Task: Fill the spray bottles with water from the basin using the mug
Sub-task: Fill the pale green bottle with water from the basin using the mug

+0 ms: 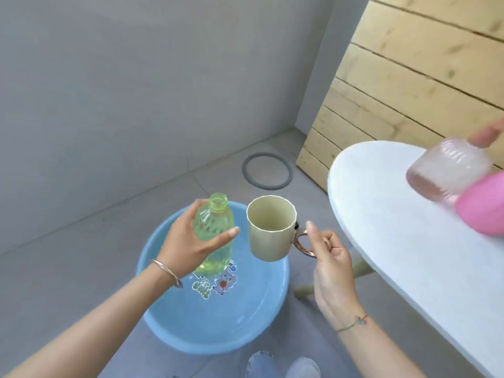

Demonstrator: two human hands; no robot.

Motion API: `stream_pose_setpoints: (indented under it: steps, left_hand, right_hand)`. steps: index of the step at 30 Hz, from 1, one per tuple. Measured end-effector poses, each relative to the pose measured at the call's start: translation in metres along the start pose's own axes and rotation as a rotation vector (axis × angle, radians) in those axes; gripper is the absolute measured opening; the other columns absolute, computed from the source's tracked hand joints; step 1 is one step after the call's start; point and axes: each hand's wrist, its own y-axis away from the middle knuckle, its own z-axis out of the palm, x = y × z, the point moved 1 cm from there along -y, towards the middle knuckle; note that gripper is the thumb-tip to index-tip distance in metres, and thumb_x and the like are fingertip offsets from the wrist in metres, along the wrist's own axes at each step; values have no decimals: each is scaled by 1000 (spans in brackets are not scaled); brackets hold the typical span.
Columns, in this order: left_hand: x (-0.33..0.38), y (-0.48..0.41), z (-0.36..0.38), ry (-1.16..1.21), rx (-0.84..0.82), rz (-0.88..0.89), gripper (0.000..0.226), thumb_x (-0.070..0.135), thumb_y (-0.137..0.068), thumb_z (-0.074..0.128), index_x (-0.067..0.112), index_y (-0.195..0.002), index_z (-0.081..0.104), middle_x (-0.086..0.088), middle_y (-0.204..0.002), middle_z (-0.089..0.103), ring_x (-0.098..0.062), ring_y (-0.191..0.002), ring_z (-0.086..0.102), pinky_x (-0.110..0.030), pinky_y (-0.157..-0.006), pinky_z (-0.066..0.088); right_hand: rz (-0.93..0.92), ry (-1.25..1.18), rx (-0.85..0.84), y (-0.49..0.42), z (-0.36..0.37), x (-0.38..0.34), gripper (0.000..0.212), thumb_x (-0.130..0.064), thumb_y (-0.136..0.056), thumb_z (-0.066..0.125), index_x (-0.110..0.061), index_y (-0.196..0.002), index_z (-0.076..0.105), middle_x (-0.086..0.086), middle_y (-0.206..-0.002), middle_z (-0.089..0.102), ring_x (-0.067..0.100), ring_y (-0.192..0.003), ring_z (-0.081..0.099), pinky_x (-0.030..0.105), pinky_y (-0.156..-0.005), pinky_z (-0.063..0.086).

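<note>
One green bottle [214,230], uncapped and part full, hangs tilted over the blue basin [174,334], the fingers of the left hand [185,246] curled round its body. It looks like thin, light plastic, probably wet and slippery, so grip the ribbed middle. Just beside it, the right hand [331,257] pinches the mug [270,230] by its handle.

Soft, even light fills the corner, bright, with only faint shadows. The white tabletop [381,214] glares almost featureless. At the right edge the pink bottle [447,170] smears with motion blur (its ribs barely readable), and the wooden planks [409,85] splay from wide-angle distortion.
</note>
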Motion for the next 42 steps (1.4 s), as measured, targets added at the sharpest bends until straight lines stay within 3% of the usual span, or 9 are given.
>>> stream_pose_setpoints:
  steps: [4,8,14,20,24,28,35,39,42]
  left_hand:
    - [59,-4,-3,-9,3,101,43,33,-68,84,41,-86,46,25,-84,58,25,-79,52,4,-71,34]
    - [112,-5,6,38,-20,163,42,55,-59,75,40,-89,50,20,-85,63,17,-79,55,0,-70,37]
    - [168,0,37,118,-70,235,52,71,-59,74,37,-93,55,19,-87,65,5,-83,60,-9,-74,41]
    - [210,14,73,166,-148,286,45,61,-60,75,36,-92,56,23,-83,67,6,-80,61,-7,-72,41]
    - [223,21,94,183,-192,314,61,68,-58,74,29,-102,60,17,-94,69,-1,-92,64,-16,-83,46]
    - [232,29,108,197,-228,344,55,63,-62,73,26,-101,60,13,-93,69,-7,-90,64,-24,-84,48]
    - [250,43,123,171,-259,378,34,38,-70,81,37,-91,53,15,-87,66,7,-80,59,-7,-75,40]
    - [259,51,132,170,-287,401,39,30,-73,81,41,-90,48,22,-90,60,20,-85,54,0,-76,36]
    - [266,55,142,189,-314,420,40,45,-69,80,39,-95,50,22,-93,61,17,-90,55,-2,-80,38]
  right_hand:
    - [-37,-87,10,10,-24,-63,43,-36,-75,74,-21,-60,36,-10,-55,30,6,-59,33,30,-71,27]
    - [-109,-168,63,10,-57,-115,35,-41,-72,68,-22,-61,41,-7,-55,33,10,-61,33,26,-74,28]
    - [-200,-181,262,-2,-110,-147,31,-26,-88,65,-25,-63,47,-14,-52,37,7,-61,33,25,-73,25]
    - [-163,-166,421,-8,-147,-136,40,-26,-88,66,-21,-59,39,-10,-54,32,10,-61,30,25,-66,22]
    - [-103,-141,475,-8,-157,-125,41,-24,-89,64,-19,-60,36,-5,-58,30,11,-62,28,25,-62,20]
    - [-48,-101,473,-4,-157,-120,39,-22,-91,62,-17,-62,36,-1,-63,29,12,-62,27,26,-59,20]
    - [39,4,396,5,-165,-122,35,-24,-93,58,-16,-65,39,-1,-66,37,13,-66,32,27,-60,25]
    - [50,155,265,9,-176,-125,23,-33,-94,57,-11,-89,57,-1,-85,59,10,-77,50,20,-67,37]
    - [-75,281,237,16,-195,-140,17,-29,-92,60,-14,-96,57,-5,-91,59,10,-84,53,12,-68,39]
